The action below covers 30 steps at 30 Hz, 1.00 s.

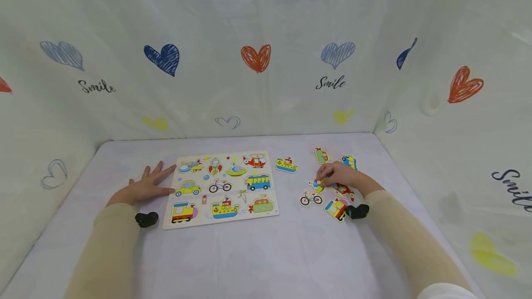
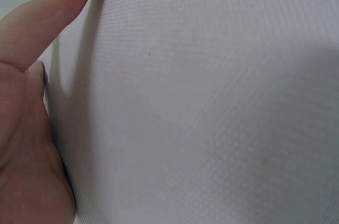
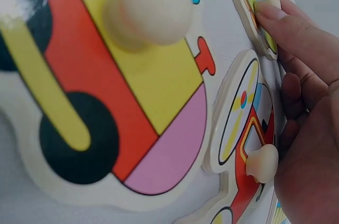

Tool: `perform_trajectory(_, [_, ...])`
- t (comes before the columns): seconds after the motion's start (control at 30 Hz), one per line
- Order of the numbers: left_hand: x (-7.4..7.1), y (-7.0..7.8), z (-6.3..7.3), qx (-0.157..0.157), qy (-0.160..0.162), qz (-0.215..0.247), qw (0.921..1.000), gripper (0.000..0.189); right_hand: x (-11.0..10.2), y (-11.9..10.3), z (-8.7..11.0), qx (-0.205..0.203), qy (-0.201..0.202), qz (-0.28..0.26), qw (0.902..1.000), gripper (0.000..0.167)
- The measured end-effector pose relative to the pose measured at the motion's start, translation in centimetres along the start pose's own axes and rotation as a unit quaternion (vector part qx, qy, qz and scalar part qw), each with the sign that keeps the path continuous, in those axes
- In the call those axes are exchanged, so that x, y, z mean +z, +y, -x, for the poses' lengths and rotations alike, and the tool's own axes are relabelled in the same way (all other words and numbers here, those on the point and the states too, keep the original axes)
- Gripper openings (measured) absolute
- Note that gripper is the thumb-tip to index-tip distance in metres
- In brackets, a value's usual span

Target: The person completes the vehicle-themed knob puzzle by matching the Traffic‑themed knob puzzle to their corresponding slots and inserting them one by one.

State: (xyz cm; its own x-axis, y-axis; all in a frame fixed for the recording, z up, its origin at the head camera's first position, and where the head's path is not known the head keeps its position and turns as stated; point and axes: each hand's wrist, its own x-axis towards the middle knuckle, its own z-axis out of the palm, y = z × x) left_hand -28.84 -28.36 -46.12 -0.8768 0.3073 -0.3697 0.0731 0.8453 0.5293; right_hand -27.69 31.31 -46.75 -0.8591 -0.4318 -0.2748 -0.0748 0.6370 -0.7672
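A wooden puzzle board (image 1: 198,219) printed with vehicles lies flat at the centre left. My left hand (image 1: 143,190) is spread at its left side, thumb and a fingertip touching the edge. In the left wrist view the thumb (image 2: 50,20) meets the board's rim. Over the loose pieces at right, my right hand (image 1: 338,174) pinches the pale knob (image 3: 271,0) of a yellow-green and blue puzzle piece (image 1: 317,188), seemingly the flying saucer. Beside that hand lie a helicopter piece (image 3: 249,179) and a train piece (image 3: 169,158), both with knobs.
Other loose pieces include a bicycle (image 1: 311,199), a ship (image 1: 286,165) next to the board, a submarine (image 1: 321,155) and a bus (image 1: 350,161) behind the right hand. A white curtain with hearts (image 1: 256,58) walls off the back of the table (image 1: 266,262).
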Motion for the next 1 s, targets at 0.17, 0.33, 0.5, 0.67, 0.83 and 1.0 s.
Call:
perform_trajectory(0.17, [0.11, -0.21, -0.08, -0.003, 0.000, -0.002, 1.0000, 0.098, -0.07, 0.00, -0.29, 0.010, -0.004, 0.009, 0.9999, 0.013])
perform_trajectory(0.33, [0.17, -0.36, -0.14, -0.004, 0.001, -0.008, 1.0000, 0.098, -0.11, -0.09, -0.49, 0.023, -0.005, 0.015, 0.9996, 0.011])
perform_trajectory(0.5, [0.13, -0.38, -0.16, -0.004, 0.002, -0.012, 0.9999, 0.097, 0.04, -0.10, -0.46, 0.034, 0.002, 0.017, 0.9993, 0.011])
perform_trajectory(0.67, [0.10, -0.30, -0.13, -0.008, -0.002, -0.009, 0.9999, 0.097, -0.01, 0.11, -0.41, 0.032, 0.006, 0.018, 0.9993, 0.011])
perform_trajectory(0.83, [0.13, -0.31, -0.19, -0.009, -0.001, -0.009, 0.9999, 0.098, -0.27, 0.05, -0.23, 0.021, 0.011, 0.011, 0.9997, 0.010])
perform_trajectory(1.0, [0.18, -0.29, -0.37, -0.011, -0.002, -0.009, 0.9999, 0.099, -0.26, -0.34, -0.17, 0.017, 0.025, 0.011, 0.9995, 0.010])
